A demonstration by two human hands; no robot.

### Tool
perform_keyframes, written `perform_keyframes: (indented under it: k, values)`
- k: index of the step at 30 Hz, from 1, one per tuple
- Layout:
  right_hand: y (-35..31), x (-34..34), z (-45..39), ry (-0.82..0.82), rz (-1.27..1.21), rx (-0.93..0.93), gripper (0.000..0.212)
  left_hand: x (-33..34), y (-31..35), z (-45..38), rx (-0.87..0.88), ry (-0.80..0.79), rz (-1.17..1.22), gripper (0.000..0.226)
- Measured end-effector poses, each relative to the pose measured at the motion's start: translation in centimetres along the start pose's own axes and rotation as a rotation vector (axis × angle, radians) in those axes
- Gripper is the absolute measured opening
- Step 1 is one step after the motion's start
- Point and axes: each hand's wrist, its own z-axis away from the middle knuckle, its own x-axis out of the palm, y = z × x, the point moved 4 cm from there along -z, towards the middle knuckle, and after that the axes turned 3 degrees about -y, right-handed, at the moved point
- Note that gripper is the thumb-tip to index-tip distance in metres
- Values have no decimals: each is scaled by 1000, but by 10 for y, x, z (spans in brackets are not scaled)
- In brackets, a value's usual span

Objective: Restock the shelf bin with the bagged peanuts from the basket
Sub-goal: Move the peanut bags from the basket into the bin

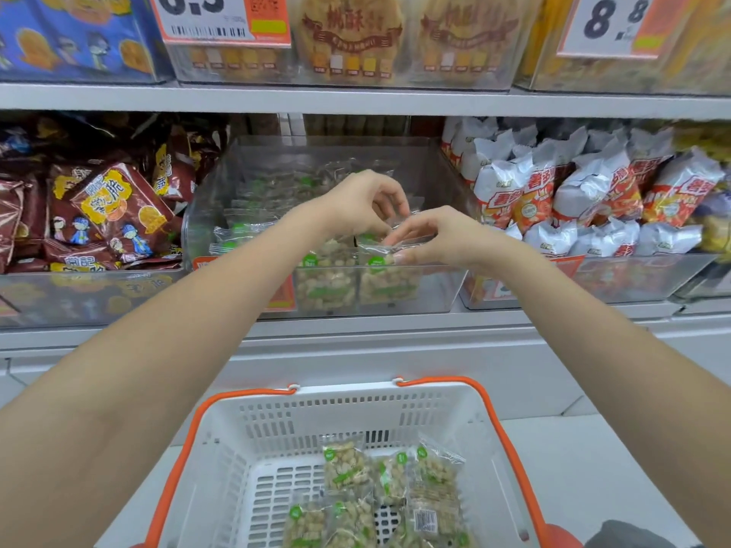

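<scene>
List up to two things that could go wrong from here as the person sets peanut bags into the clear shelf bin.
1. Both hands, left hand and right hand, pinch one peanut bag at the clear bin front; it might slip out over the wall.
2. The front-row bags stand upright and could topple if nudged.

On the upper shelf, a white and orange price tag (221, 17) is showing the large digits "6.3" above a barcode. To its right, two clear packs of biscuits (352, 33) are bearing the red characters "桃酥" over a ribbon banner whose small print is too blurred to read. Further right of them, a second price tag (617, 23) is reading "8.8". Below the first tag, the brown snack bags (114, 207) are carrying yellow patches with characters too blurred to make out. Right of the peanut bin, the white and orange bags (542, 191) are displaying red panels whose characters are blurring. The peanut bags' green stickers (375, 261) are illegible.
</scene>
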Motion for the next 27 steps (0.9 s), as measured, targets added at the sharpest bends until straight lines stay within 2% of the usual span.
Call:
perform_keyframes:
  k: [3, 6, 9, 11, 13, 15, 17, 20, 24, 26, 27]
  values:
    - [1, 3, -6, 91, 98, 20, 32, 2, 1, -9, -47, -79, 10, 29]
    - [6, 0, -2, 264, 143, 115, 62, 12, -4, -10, -80, -143, -2, 30]
    - [7, -4, 0, 210, 181, 157, 86, 13, -6, -1, -79, -202, 27, 24]
    - [8, -4, 1, 118, 138, 182, 80, 4, 3, 10, -76, -153, 20, 23]
    - [11, -4, 1, 79, 118, 209, 73, 0, 4, 17, -74, -95, -112, 38]
    - [13, -3, -1, 47, 119, 244, 73, 13, 0, 26, -79, -173, -353, 49]
    - [12, -3, -3, 3, 129, 280, 73, 29, -9, 31, -57, -245, -537, 51]
    - [9, -4, -4, -34, 136, 318, 71, 37, -17, 32, -16, -192, -625, 53]
    - [7, -3, 2, 22, 113, 335, 76, 36, -13, 37, -45, -221, -661, 54]
    - [6, 2, 11, 143, 31, 264, 75, 31, -7, 49, -42, -178, -713, 56]
    - [3, 6, 20, 224, -21, 191, 71, 29, -4, 60, -13, -99, -728, 57]
